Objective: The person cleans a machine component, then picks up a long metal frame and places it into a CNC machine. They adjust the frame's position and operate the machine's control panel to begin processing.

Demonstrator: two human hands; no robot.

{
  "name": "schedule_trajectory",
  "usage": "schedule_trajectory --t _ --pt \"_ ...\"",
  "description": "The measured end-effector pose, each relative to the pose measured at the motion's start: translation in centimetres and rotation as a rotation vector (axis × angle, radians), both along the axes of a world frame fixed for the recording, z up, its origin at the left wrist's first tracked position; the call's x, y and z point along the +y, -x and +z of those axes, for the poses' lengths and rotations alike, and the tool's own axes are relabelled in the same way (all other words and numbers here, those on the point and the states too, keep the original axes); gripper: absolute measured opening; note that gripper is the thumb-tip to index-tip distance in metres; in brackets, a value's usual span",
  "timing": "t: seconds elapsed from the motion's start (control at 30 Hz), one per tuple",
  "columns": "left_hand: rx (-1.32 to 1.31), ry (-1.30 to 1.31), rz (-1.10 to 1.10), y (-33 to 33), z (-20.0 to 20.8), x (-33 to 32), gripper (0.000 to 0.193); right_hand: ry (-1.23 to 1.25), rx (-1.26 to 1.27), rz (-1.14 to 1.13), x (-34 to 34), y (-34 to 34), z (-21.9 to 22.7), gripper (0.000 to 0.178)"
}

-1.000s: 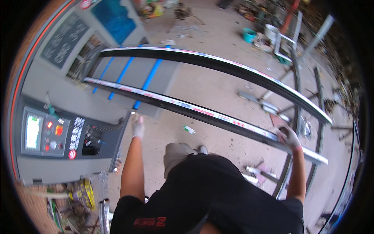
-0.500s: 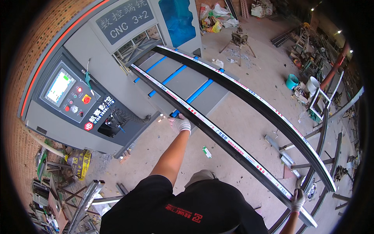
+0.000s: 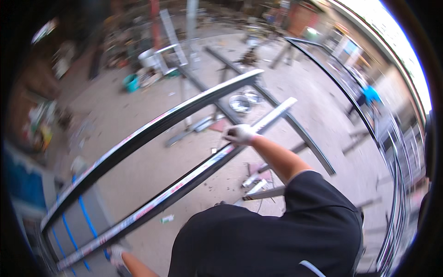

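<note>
A long dark metal profile (image 3: 173, 188) with a printed white film strip along its top runs from the grey machine table (image 3: 99, 207) at lower left up toward the middle. My right hand (image 3: 241, 135), in a pale glove, is closed over this profile near its far end, fingers curled past the edge. Beside the profile's other end, at the table's near side, is my gloved left hand (image 3: 117, 254); it is smeared and its fingers do not show clearly. A second, similar profile (image 3: 152, 128) lies beyond the first, bowed by the lens, with one end on the table.
Dark metal bars of a stand (image 3: 307, 143) are under and past the profiles' far ends. A teal bucket (image 3: 131, 83) and a white bucket (image 3: 148, 59) stand farther back. Long frames (image 3: 339, 83) line the right side, where a person in blue (image 3: 370, 95) bends over.
My view has swung right, so the machine is now at the lower left edge. The same two profiles remain on the table. My right hand stays at the near profile's far end.
</note>
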State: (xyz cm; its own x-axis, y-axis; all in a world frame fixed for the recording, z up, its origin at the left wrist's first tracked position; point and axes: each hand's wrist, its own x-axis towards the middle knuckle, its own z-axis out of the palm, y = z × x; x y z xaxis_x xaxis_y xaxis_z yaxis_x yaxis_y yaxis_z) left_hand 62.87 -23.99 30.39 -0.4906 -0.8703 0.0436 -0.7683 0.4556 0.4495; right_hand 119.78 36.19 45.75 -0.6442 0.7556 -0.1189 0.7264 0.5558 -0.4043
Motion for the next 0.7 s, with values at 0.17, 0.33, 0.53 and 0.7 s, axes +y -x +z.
schedule_trajectory --t 0.17,0.33,0.53,0.7 --pt "0.225 -0.043 0.046 2.2 -3.3 -1.0 0.075 -0.081 -0.045 0.006 -1.5 1.2 1.5 0.043" --pt "0.251 -0.048 0.022 0.9 -3.4 -1.7 0.071 -0.072 0.025 0.006 -1.7 0.7 1.8 0.046" --pt "0.265 -0.056 0.024 -0.7 -1.9 -1.6 0.068 -0.015 -0.023 -0.016 -1.7 0.9 2.0 0.047" --pt "0.276 -0.055 0.011 -0.7 -1.6 -1.5 0.064 -0.073 -0.031 -0.009 -1.7 0.9 2.1 0.043"
